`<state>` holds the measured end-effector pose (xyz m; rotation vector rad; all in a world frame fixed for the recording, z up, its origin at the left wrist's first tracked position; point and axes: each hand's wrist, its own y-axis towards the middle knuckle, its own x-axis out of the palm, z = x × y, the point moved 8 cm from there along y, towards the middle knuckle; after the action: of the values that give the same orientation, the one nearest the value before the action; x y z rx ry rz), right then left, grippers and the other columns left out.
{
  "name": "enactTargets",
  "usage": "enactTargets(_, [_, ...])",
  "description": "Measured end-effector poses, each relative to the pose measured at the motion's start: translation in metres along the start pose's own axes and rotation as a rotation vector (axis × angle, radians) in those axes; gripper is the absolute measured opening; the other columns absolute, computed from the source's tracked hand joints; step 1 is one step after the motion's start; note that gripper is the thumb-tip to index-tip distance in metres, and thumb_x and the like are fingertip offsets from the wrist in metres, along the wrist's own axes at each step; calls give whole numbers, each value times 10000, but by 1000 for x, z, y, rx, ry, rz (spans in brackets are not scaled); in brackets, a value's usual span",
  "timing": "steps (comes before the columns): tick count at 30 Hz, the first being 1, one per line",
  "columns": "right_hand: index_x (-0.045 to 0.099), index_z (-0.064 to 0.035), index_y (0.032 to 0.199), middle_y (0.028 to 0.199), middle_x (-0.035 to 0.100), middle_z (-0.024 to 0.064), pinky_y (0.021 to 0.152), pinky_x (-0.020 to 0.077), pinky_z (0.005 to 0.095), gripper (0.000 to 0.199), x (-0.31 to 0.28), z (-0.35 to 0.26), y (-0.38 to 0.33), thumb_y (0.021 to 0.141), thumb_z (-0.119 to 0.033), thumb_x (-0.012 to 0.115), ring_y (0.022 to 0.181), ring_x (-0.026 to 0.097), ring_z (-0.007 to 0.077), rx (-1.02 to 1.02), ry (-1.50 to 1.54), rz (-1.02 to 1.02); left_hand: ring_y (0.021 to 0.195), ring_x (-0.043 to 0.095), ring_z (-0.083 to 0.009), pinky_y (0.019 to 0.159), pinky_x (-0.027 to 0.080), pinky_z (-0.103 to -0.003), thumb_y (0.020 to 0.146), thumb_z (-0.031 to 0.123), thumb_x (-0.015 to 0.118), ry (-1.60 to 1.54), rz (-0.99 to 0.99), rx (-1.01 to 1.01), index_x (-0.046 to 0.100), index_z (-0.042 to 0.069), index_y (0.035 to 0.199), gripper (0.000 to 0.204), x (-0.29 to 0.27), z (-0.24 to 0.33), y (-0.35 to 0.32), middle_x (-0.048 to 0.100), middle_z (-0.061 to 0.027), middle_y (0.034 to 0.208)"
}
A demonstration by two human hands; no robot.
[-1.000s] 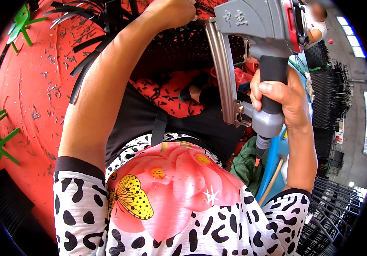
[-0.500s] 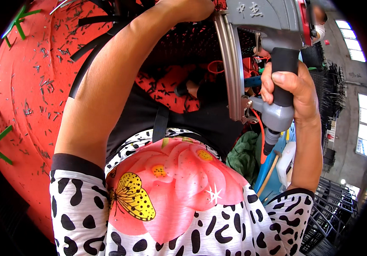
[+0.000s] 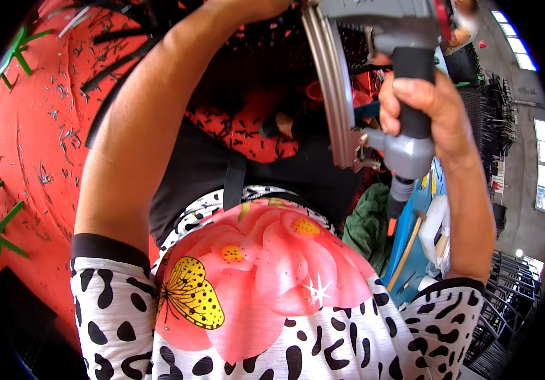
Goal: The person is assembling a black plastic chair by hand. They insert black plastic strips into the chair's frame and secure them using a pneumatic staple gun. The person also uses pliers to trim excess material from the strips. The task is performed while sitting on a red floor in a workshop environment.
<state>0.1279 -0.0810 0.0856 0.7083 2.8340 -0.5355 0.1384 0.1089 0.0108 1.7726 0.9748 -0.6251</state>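
Head view first, and it's the only one. Right hand [image 3: 421, 104] has its grip wrapped firmly round the black rubber handle [image 3: 413, 63] of a grey metal nail-gun-style tool [image 3: 408, 155]. That tool is right of centre, running off the top edge, with a silver ribbed metal magazine [image 3: 329, 88] down its left side. Left hand [image 3: 263, 7] is mostly cut off up top, so I can't tell if its grip is closed on anything. Below it in the picture there's a dark mesh-looking piece [image 3: 272, 60], and long flat black strips [image 3: 113, 71] stick out past the bare left forearm [image 3: 136, 126].

Progress-wise? Looks mid-job to me: the tool's up in hand, not set down, and those strip ends poke out loose. Short black scraps [image 3: 63, 136] litter the smooth red floor [image 3: 38, 240], so I'd guess a fair bit is done. How much is left, no idea, since the tool's upper end is out of frame. Crumpled dark green cloth [image 3: 367, 221] sits off to the right, untouched.
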Motion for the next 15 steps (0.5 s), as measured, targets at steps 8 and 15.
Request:
enactTargets(8, [502,31,904,732,542,109,572,494,299,194,-90,20,-47,836,-143,556,611,570,185,-190,279,291,609,581,-206,598,474,-333,819,160,568,-740,-90,-476,604,38,606,248,-30,-21,-14,599,-60,623])
enactTargets(15, [468,12,997,678,577,83,553,503,309,300,-247,104,-71,761,-97,618,552,586,157,-53,-207,681,549,420,-139,530,348,-328,781,244,638,-945,-104,-485,531,-8,698,287,-39,-21,-24,425,-77,560])
